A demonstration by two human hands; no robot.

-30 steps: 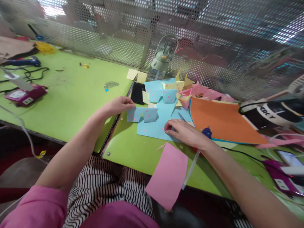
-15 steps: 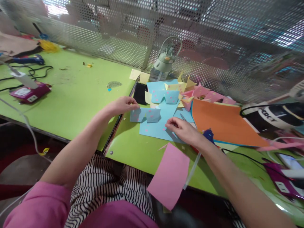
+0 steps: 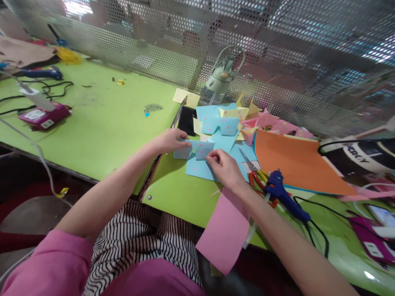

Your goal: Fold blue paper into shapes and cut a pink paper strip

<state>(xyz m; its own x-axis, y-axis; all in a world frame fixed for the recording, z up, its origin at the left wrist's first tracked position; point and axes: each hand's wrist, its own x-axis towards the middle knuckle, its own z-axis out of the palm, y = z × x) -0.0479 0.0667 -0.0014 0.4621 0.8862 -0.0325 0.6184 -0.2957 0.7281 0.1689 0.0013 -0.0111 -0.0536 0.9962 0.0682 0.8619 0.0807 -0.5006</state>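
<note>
My left hand [image 3: 173, 141] pinches the upper left of a light blue folded paper cutout [image 3: 205, 150] with pink dots and a notch in its lower edge. My right hand [image 3: 224, 165] is closed in a pinch at the cutout's right end; whatever is between its fingertips is too small to make out. Under both lies a light blue sheet [image 3: 200, 172] with a pink dot on it. Behind stands a similar dotted blue cutout [image 3: 220, 125]. Scissors [image 3: 250, 161] with red and yellow handles and a blue glue gun [image 3: 285, 195] lie right of my right hand.
A pink sheet [image 3: 224, 236] overhangs the front edge. Orange sheets [image 3: 296, 160] lie to the right. Behind are a phone [image 3: 187, 120], pink and yellow paper pieces [image 3: 271, 121] and a bottle [image 3: 217, 80]. A purple power strip [image 3: 45, 115] sits left.
My right hand has moved left and up from the blue sheet to the cutout's right end, uncovering the scissors and glue gun. My left hand still holds the cutout. The view has shifted slightly.
</note>
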